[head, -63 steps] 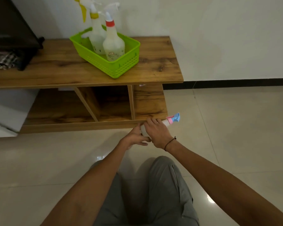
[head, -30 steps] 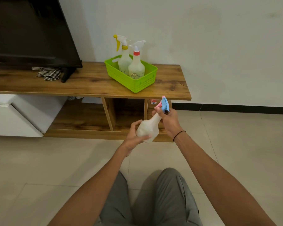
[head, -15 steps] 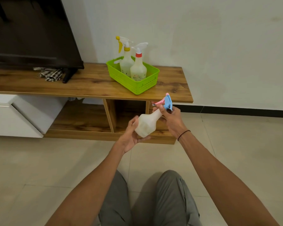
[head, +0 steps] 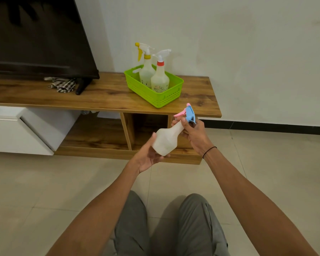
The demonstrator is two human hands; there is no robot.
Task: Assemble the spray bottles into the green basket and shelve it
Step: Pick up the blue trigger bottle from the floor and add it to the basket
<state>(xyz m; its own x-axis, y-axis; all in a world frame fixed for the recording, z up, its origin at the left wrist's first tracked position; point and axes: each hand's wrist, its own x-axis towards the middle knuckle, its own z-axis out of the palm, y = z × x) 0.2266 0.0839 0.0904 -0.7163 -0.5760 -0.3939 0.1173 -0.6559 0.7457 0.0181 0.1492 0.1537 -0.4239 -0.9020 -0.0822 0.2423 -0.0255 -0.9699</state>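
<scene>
Holding a frosted white plastic spray bottle with a blue-and-pink trigger head out front, tilted with the head up and to the right, hanging in the air over the tiled floor, just in front of the low wood-grain bench

Left hand cupping the fat bottom of the bottle from below, fingers curled up around it, thumb up along the side. Right hand pinching the narrow neck right under the trigger, fingers wrapped round it

Sitting up on the bench top near its right end: bright green perforated plastic basket, already carrying two bottles upright, one translucent bottle with a yellow collar and trigger at the back and one with a red collar and white trigger in front, touching or close to it. Looking like room left on the basket's right side

Guessing the bottle in hand is empty or nearly, so probably light. Smooth plastic, probably a bit slippery and squashy at the belly, so gripping the stiff neck seems the safer hold for dropping it in one-handed. Trigger head likely the weak bit, not great for yanking. Basket probably flexing a little once loaded, so maybe worth taking by both short ends for the shelving
</scene>
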